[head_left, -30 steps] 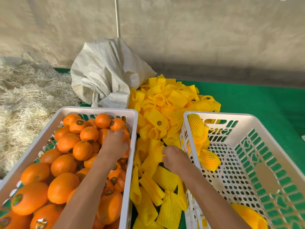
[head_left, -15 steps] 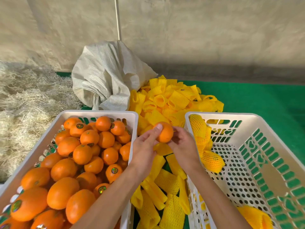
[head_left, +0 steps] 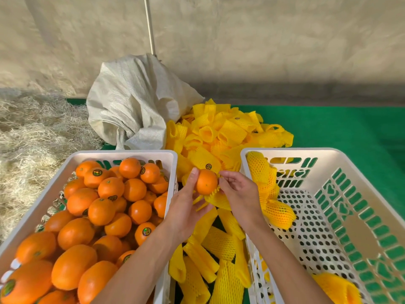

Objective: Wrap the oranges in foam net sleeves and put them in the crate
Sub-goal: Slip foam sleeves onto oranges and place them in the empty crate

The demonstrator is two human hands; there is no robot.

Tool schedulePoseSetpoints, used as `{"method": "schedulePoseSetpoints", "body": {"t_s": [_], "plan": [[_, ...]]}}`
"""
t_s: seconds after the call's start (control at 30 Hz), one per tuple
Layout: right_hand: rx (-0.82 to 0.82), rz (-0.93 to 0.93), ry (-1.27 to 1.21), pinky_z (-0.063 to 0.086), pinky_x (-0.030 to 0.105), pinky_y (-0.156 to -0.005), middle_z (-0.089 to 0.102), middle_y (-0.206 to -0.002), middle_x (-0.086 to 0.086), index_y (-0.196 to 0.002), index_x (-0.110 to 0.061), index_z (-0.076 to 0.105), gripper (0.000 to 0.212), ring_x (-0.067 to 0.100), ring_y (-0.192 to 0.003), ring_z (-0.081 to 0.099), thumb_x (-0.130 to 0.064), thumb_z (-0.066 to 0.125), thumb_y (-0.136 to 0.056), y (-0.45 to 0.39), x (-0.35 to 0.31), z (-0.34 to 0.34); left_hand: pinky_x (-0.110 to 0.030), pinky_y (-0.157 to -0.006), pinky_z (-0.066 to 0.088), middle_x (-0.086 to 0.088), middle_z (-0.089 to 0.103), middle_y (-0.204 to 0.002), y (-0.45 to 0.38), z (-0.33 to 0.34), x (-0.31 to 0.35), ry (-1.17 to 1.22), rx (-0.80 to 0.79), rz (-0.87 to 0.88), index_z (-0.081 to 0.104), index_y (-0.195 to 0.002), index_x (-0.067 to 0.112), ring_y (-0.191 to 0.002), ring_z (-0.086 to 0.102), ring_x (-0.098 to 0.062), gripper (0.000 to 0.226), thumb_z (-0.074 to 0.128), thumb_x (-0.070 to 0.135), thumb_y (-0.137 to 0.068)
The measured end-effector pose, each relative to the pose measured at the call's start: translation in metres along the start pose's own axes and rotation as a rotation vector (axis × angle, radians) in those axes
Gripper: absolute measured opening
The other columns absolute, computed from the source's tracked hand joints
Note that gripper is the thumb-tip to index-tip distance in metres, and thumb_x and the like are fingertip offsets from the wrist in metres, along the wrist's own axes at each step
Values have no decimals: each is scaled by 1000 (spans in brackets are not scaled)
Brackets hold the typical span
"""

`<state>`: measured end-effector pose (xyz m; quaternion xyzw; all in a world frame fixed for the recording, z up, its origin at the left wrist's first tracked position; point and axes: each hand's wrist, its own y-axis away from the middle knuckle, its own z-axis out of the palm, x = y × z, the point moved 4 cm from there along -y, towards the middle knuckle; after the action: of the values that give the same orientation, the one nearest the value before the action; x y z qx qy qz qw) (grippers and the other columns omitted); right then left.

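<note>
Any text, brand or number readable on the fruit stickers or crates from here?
None can be read.
Round stickers on the oranges in the left crate, e.g. and: too small and blurred.
Sticker on a foam sleeve: unreadable.
Right crate: cut-out shapes, no legible words.

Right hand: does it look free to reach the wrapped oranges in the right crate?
Probably not yet: the right hand is pinching the foam sleeve under the orange. The wrapped oranges lie beside it, nothing between.

A crumpled off-white woven plastic sack (head_left: 133, 106) is seen on the green mat (head_left: 341, 128), with pale straw-like shavings (head_left: 32, 137) heaped to its left, and a thin white pole (head_left: 150, 25) rising behind it.
</note>
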<state>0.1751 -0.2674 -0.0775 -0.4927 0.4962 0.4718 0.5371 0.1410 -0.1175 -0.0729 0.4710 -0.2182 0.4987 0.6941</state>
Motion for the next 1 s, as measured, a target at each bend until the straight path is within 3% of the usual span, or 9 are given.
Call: {"method": "schedulePoseSetpoints", "body": {"t_s": [0.13,0.3,0.43,0.5,0.6,0.67,0.8,0.9,1.0], "plan": [[28,-12,10,57,26,-88,75,-105,-2,-113,-18,72,18,11,-102,71,-14,68,-97,-2,0,-2,-50,-95,59,-18,68,-134,-3,2,-1,51,-106,-122,60,-140,27,-126,63,-38,59,62,62,-92],[54,-19,265,56,23,-80,72,-103,-6,-116,-18,70,21,2,-93,67,-17,68,-95,0,1,-1,-53,-110,50,-10,71,-131,-5,0,-2,-63,-49,35,61,-138,21,-125,66,-30,50,62,50,-98],[-60,42,352,60,41,-79,75,-87,-1,-97,-16,74,9,13,-85,72,-19,65,-97,0,5,3,-52,-113,47,-12,72,-129,-6,-4,2,-72,3,117,63,-137,10,-127,63,-31,51,66,40,-96],[-31,4,336,60,41,-74,73,-78,-4,-92,-19,71,13,13,-79,72,-20,61,-100,3,2,2,-50,-113,47,-10,72,-127,-3,-2,4,-96,25,170,66,-134,11,-127,64,-30,48,68,39,-95],[94,-84,290,51,26,-58,66,-74,-13,-90,-27,62,12,5,-64,63,-28,57,-101,5,-9,-2,-44,-106,53,1,74,-124,1,-3,11,-154,153,306,66,-134,21,-121,67,-22,50,76,40,-88],[141,-210,282,43,18,-52,62,-70,-10,-87,-28,60,9,4,-59,54,-28,60,-97,9,-21,-5,-37,-103,54,5,69,-131,3,-4,15,-201,222,410,62,-138,24,-123,65,-16,61,80,40,-82],[89,-529,362,39,15,-56,52,-76,-9,-86,-17,54,9,10,-65,51,-24,60,-86,29,-40,9,-7,-93,45,15,55,-139,8,2,14,-500,268,633,52,-142,29,-125,53,-1,68,85,32,-82],[27,-672,484,35,12,-59,46,-81,-11,-85,-13,54,9,4,-68,45,-18,61,-85,38,-41,19,-19,-109,41,8,48,-140,6,-1,12,-634,290,679,48,-145,26,-133,46,-7,72,86,20,-84],[11,-640,608,44,24,-57,48,-83,-13,-88,-18,54,14,6,-70,48,-27,64,-86,32,-37,13,-31,-105,43,6,45,-135,4,-7,12,-759,359,665,50,-139,29,-130,42,-12,69,87,28,-82]]}}
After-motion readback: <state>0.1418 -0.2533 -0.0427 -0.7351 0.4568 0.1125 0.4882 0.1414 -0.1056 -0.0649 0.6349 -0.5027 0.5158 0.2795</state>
